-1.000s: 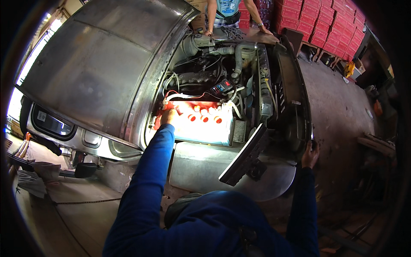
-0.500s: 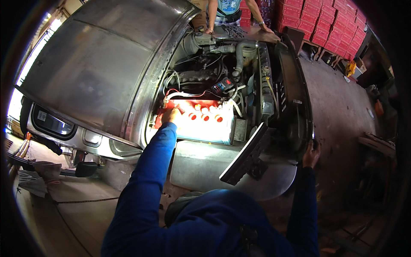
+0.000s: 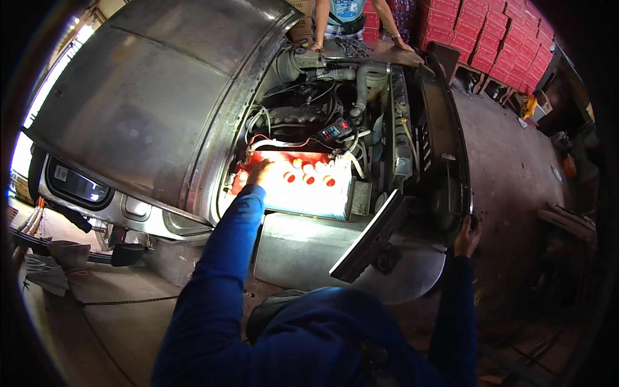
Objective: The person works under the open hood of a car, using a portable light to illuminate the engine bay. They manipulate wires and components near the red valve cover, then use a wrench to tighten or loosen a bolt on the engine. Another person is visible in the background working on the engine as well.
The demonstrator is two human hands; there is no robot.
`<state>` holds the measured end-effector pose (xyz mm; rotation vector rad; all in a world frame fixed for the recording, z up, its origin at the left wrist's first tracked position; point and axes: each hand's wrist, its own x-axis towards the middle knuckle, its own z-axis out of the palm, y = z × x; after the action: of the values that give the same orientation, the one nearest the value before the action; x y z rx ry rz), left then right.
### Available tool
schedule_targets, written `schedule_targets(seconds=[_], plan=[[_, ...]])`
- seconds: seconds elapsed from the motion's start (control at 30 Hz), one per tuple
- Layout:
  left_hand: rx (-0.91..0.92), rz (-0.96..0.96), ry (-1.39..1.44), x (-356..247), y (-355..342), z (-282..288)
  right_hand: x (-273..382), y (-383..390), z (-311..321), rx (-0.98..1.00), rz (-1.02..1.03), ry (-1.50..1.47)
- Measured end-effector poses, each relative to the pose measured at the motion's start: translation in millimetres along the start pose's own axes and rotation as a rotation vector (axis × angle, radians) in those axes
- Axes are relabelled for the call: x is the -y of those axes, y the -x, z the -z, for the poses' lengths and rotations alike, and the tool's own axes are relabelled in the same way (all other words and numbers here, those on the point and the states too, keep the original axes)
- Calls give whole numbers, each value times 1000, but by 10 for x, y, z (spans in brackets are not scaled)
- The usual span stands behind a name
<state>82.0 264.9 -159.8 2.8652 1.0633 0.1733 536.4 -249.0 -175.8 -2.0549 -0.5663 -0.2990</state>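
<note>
My left hand point(image 3: 258, 173) reaches onto the brightly lit battery point(image 3: 309, 193), white with a red top and open round filler holes, its fingers closed near a cap; what they grip is unclear. A small tester point(image 3: 335, 131) with a red display rests above the battery among hoses and wires. My right hand point(image 3: 467, 235) curls around the outer edge of the vehicle's front end point(image 3: 454, 168). Between my hands a flat lamp point(image 3: 364, 235) on a bracket stands tilted toward the battery, over the metal fender point(image 3: 296, 245).
The raised grey hood point(image 3: 135, 84) fills the left. Across the engine bay point(image 3: 303, 103) another person point(image 3: 342, 16) leans with both hands on the far fender, beside some tools point(image 3: 348, 48). Red boxes point(image 3: 477, 42) are stacked behind. Wooden boards point(image 3: 564, 219) lie at right; a side mirror point(image 3: 129, 255) sticks out at left.
My left hand has shifted slightly upward on the battery top. My right hand sits marginally lower on the front edge. The other person has barely moved.
</note>
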Motion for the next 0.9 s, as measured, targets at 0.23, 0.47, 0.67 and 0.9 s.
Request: schedule_targets(seconds=[0.23, 0.47, 0.67, 0.9], plan=[[-30, 633, 1, -235, 248, 280, -53, -20, -10, 31, -44, -71], [123, 102, 390, -113, 166, 407, -14, -7, -17, -19, -47, -12], [-76, 461, 277, -121, 229, -8, 18, -7, 34, 69, -76, -72], [-27, 92, 249, 20, 305, 182, -88, -2, -37, -35, 10, 35]])
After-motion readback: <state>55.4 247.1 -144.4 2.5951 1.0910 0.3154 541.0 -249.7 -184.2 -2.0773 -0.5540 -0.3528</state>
